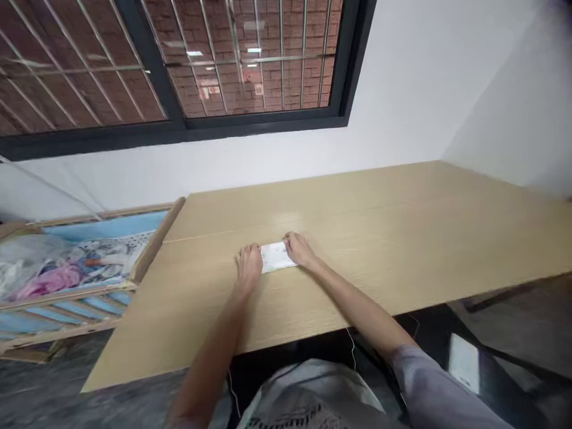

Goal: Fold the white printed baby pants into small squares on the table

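On the tabletop (339, 250) lies a small white rectangular piece (276, 257) with faint grey print; it looks like folded cloth or a soft packet, I cannot tell which. My left hand (250, 262) grips its left end, fingers close together and bent over the edge. At the opposite end, my right hand (298, 249) has its fingers curled in a pinch at the far right corner. Between the two hands the piece lies flat. Its ends are partly hidden under my fingers.
A wooden crib (154, 238) with blue lining stands left of the table, holding clothes and a pink cloth (51, 280). Behind the table are a white wall (402, 77) and a dark-framed barred window (263, 122). A white box-like object (463, 362) sits below the front edge.
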`<state>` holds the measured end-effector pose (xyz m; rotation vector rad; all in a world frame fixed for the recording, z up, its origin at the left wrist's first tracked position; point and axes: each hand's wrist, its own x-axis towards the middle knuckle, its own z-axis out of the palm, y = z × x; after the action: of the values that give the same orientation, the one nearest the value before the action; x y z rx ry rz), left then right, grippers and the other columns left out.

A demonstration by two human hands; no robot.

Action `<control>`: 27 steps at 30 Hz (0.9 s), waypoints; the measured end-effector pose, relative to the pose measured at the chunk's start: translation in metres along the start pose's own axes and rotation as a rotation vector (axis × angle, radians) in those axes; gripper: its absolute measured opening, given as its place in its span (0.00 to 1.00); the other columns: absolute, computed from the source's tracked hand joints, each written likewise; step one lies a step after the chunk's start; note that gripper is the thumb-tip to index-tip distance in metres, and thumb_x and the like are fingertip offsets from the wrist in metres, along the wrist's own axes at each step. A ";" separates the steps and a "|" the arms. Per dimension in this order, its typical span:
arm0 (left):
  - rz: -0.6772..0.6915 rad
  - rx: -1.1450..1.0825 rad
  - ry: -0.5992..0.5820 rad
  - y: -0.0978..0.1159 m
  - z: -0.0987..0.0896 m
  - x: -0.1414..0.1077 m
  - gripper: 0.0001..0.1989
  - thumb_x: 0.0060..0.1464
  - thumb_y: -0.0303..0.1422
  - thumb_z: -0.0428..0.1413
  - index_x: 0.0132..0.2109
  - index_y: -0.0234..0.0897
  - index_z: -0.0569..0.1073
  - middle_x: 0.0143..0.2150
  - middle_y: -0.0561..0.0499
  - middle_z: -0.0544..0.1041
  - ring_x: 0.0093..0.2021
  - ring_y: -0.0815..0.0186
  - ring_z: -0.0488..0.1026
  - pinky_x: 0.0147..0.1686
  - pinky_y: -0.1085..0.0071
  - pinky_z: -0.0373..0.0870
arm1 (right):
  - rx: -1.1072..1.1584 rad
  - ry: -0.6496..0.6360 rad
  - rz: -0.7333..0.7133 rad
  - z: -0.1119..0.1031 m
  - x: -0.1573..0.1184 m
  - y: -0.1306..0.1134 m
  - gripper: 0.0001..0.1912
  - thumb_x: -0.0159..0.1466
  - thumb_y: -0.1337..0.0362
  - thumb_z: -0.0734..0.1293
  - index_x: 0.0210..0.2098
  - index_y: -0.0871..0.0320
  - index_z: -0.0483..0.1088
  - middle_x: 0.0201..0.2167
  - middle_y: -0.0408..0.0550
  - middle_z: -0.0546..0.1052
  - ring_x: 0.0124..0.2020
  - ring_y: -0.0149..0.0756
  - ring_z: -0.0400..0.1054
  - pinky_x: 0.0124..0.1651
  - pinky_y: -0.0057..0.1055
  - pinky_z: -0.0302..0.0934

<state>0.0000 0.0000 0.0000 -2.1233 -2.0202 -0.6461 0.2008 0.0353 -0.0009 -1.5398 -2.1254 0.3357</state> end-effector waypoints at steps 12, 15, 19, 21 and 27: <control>0.376 -0.256 0.020 0.026 -0.016 -0.020 0.31 0.70 0.40 0.38 0.73 0.24 0.49 0.75 0.33 0.53 0.76 0.56 0.45 0.72 0.55 0.51 | -0.107 0.117 -0.412 -0.014 -0.027 -0.034 0.24 0.73 0.63 0.55 0.64 0.63 0.66 0.62 0.61 0.70 0.64 0.48 0.61 0.67 0.46 0.52; 0.372 -0.292 -0.065 0.026 -0.009 -0.025 0.35 0.70 0.45 0.35 0.73 0.23 0.45 0.76 0.31 0.48 0.77 0.53 0.39 0.72 0.49 0.47 | -0.162 0.003 -0.444 0.002 -0.030 -0.034 0.32 0.72 0.60 0.57 0.71 0.67 0.55 0.70 0.62 0.60 0.71 0.50 0.51 0.72 0.47 0.43; 0.286 -0.227 -0.184 0.022 0.001 -0.026 0.39 0.69 0.50 0.34 0.73 0.23 0.46 0.76 0.30 0.47 0.77 0.50 0.38 0.72 0.48 0.44 | -0.186 -0.084 -0.386 0.013 -0.029 -0.027 0.33 0.72 0.59 0.53 0.73 0.68 0.51 0.73 0.61 0.55 0.74 0.49 0.46 0.74 0.46 0.38; 0.256 -0.199 -0.204 0.021 0.004 -0.025 0.40 0.68 0.51 0.35 0.73 0.23 0.46 0.76 0.30 0.45 0.76 0.50 0.37 0.72 0.48 0.45 | -0.170 -0.108 -0.366 0.011 -0.028 -0.024 0.33 0.73 0.56 0.52 0.73 0.68 0.52 0.73 0.60 0.54 0.75 0.49 0.44 0.75 0.46 0.36; 0.203 -0.149 -0.208 0.016 0.007 -0.025 0.41 0.68 0.52 0.36 0.73 0.21 0.46 0.76 0.28 0.44 0.76 0.48 0.38 0.72 0.48 0.44 | -0.087 -0.156 -0.237 0.001 -0.026 -0.011 0.37 0.74 0.48 0.46 0.73 0.66 0.50 0.74 0.59 0.50 0.76 0.48 0.40 0.75 0.48 0.34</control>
<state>0.0169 -0.0217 -0.0131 -2.5365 -1.8677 -0.5815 0.1976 0.0077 -0.0025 -1.3264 -2.4442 0.2918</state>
